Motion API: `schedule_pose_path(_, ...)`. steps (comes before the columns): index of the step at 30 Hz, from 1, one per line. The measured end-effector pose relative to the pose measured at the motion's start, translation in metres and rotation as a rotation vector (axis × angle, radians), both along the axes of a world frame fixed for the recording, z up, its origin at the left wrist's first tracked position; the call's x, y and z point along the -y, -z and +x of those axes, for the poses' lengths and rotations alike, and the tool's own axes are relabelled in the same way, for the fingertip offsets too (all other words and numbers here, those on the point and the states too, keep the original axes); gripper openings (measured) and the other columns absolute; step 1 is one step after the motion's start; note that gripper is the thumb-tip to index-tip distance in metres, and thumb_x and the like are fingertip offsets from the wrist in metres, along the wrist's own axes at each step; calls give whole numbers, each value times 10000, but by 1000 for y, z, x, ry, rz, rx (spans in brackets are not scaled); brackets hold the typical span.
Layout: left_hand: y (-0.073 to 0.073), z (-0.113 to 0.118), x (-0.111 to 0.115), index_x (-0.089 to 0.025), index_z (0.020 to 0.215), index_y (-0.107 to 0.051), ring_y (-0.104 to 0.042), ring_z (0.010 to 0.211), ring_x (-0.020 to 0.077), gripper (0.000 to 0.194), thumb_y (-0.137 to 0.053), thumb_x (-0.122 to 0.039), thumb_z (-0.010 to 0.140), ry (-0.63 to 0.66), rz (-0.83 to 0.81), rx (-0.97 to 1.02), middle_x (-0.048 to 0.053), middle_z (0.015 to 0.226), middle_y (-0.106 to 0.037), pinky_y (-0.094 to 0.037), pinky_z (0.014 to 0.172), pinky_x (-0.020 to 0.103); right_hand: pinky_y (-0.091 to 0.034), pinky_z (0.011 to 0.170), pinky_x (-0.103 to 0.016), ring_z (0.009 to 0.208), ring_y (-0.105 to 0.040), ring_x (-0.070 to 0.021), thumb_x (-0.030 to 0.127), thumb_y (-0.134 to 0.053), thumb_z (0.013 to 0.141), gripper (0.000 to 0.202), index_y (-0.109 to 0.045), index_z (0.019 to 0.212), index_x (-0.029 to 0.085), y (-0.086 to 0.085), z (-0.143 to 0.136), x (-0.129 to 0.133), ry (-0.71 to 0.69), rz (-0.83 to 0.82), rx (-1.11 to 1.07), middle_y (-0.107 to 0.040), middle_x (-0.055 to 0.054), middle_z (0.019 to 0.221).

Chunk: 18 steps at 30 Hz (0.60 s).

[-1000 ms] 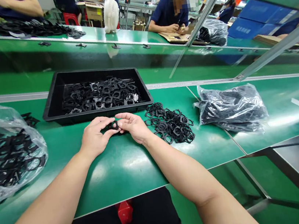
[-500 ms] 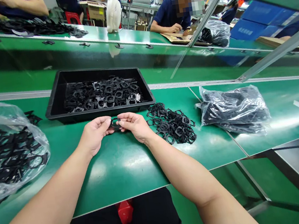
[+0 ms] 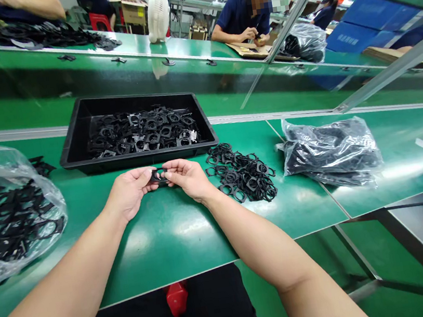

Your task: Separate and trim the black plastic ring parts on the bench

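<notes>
Between my two hands is a small black plastic part (image 3: 160, 175) with a round opening, held just in front of the black tray. My left hand (image 3: 131, 189) pinches its left end between thumb and fingers. At its right end, my right hand (image 3: 186, 177) grips it the same way. Fingers cover much of the part, so its full outline is hidden. Right of my right hand lies a loose pile of black rings (image 3: 243, 172). Behind both hands stands the black tray (image 3: 90, 167), holding many black parts with round holes (image 3: 148, 128).
An open clear bag (image 3: 13, 207) of black parts lies at left; a closed bag of black parts (image 3: 330, 149) rests at right. A metal post (image 3: 388, 73) slants across the right side. Beyond the belt, a white fan (image 3: 158, 14) and a co-worker (image 3: 242, 15) are visible.
The held part has turned slightly, so its round opening shows differently. Both hands remain on it in nearly the same place; the whole view has shifted slightly.
</notes>
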<state>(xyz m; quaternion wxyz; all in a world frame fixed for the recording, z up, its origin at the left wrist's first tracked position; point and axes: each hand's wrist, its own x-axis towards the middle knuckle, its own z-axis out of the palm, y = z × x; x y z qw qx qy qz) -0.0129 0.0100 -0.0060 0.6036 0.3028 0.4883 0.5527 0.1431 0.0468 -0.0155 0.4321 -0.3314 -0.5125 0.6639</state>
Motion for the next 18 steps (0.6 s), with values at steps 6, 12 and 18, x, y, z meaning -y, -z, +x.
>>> schedule_pose_path(6,1,-3,0,-117,797,-659,-608,734,150,218,-715,-297,687,99,30,42,47,768,-663,-480,737,320,-486,545,-219,580,-559,-78,332,-773,598,334,-646,858,163,-1,-1,1,-7,13,15,-649,3,719)
schedule_pose_path(12,2,-1,-2,-145,839,-646,-611,702,112,212,-740,-213,662,-24,14,94,9,744,-655,-487,684,256,-484,543,-214,582,-560,-77,332,-759,615,331,-640,873,161,1,-2,0,4,20,21,-645,4,717)
schedule_pose_path(18,-1,-2,0,-124,905,-657,-648,733,141,238,-697,-278,728,76,-52,52,65,819,-688,-513,699,275,-485,557,-211,613,-566,-82,348,-753,630,332,-642,888,172,2,-1,0,48,52,26,-642,4,727)
